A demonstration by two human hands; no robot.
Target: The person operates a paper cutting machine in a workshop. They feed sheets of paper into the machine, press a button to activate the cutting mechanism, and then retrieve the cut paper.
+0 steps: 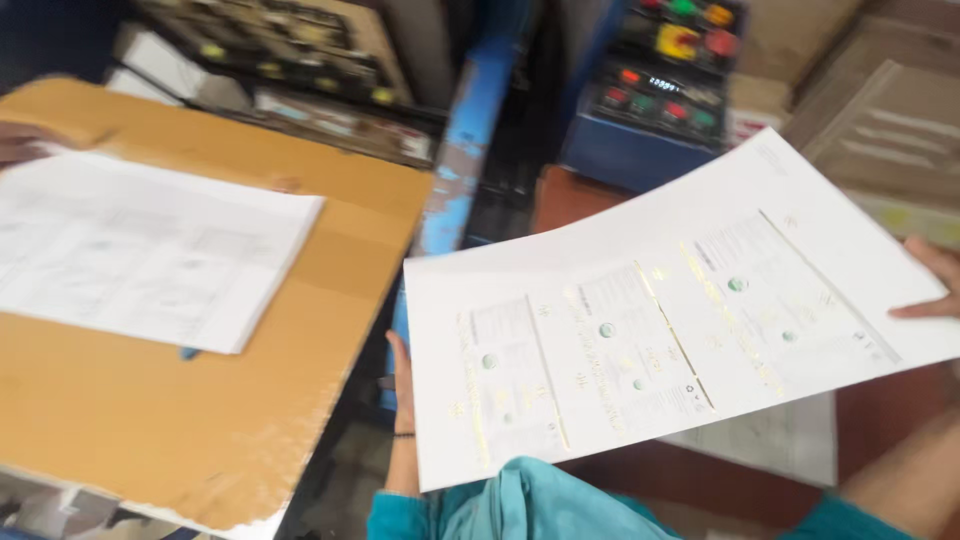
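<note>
A brown cardboard board fills the space to the left of the large white printed sheet and carries a stack of white printed paper, with a blue control panel of coloured buttons beyond the sheet's far edge. The sheet hangs tilted in the air, spanning both hands. The left hand supports its near left edge from beneath, fingers hidden, and the right hand pinches its right edge, thumb on top.

Teal sleeves, thin dark band on the left wrist.
</note>
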